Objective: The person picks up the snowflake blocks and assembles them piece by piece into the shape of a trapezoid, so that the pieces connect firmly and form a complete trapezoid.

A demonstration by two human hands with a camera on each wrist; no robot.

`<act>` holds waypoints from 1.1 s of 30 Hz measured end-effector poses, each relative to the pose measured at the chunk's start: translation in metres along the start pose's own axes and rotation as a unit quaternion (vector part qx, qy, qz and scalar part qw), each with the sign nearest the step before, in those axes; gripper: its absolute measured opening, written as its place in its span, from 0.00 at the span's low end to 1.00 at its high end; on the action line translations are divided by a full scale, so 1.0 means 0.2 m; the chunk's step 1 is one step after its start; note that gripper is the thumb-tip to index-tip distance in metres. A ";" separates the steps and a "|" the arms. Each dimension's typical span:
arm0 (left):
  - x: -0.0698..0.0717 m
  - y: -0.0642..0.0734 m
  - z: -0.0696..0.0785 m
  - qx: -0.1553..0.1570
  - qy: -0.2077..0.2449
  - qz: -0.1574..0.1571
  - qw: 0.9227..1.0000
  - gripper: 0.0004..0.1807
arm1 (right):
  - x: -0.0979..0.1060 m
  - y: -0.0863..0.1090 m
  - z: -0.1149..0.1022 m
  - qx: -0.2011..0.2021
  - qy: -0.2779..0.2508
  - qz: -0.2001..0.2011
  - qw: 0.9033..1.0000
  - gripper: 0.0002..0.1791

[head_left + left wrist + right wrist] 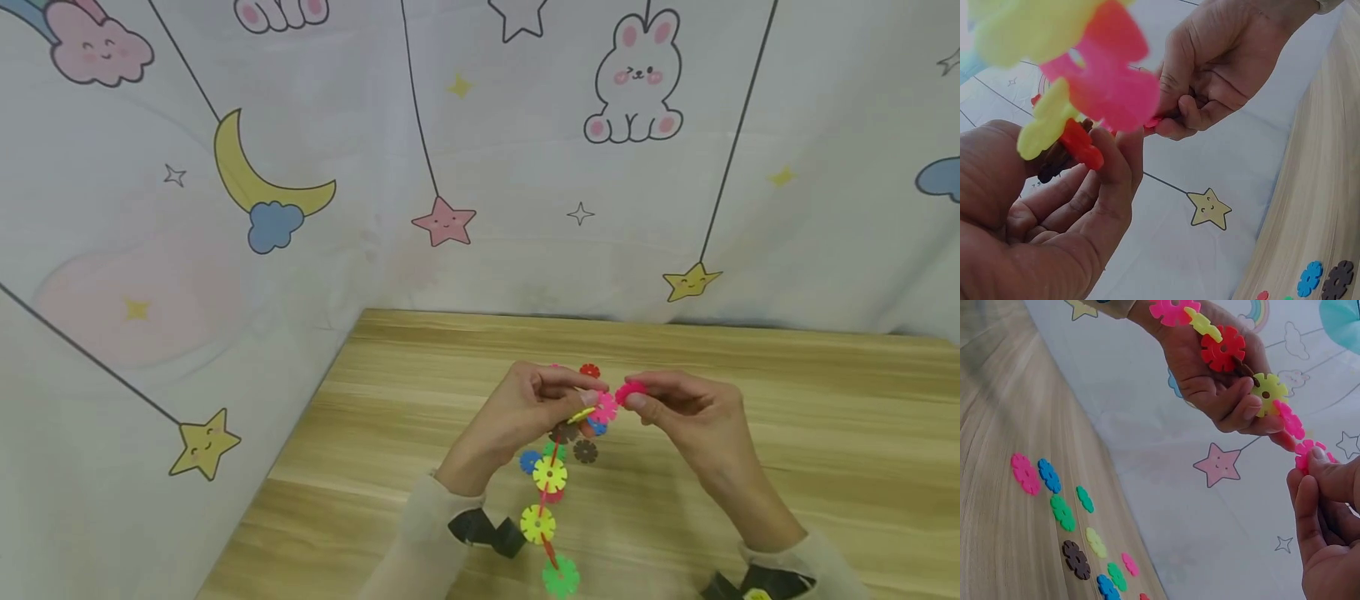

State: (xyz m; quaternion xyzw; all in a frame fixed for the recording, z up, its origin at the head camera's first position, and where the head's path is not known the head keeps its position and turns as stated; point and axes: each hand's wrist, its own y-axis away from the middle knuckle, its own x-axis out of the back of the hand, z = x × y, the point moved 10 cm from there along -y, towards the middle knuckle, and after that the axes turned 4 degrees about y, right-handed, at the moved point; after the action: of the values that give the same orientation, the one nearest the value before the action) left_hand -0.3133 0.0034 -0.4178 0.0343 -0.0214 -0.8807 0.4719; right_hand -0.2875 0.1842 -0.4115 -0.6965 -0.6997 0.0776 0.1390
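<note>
My left hand (pixel 504 421) holds a chain of snowflake building discs near its upper end, pinching around a yellow disc (pixel 1266 395). A pink disc (pixel 606 407) forms the chain's tip, just past the left fingertips. From that hand the chain hangs toward me in yellow, red and pink, down to a green disc (pixel 561 577). My right hand (pixel 701 429) pinches another pink disc (pixel 1304 456) between thumb and fingers. Its edge is right by the chain's pink tip (pixel 1290 420). In the left wrist view, blurred chain discs (pixel 1116 87) partly cover the right hand.
Loose discs lie on the wooden table (pixel 825 417) beneath and beyond the chain, among them a brown one (pixel 586 452), a blue one (pixel 529 462) and a red one (pixel 589 370). A printed cloth (pixel 525 150) hangs behind and left of the table.
</note>
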 end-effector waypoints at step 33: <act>-0.04 -0.01 0.02 -0.051 0.001 0.015 0.999 0.23 | -0.03 0.04 -0.03 0.056 -0.046 0.042 0.997 0.13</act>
State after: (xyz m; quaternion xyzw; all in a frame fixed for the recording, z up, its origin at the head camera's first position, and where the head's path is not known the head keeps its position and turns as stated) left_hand -0.3111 0.0107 -0.4137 0.0112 0.0236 -0.8735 0.4861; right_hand -0.2793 0.1772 -0.4092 -0.7125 -0.6697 0.1539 0.1420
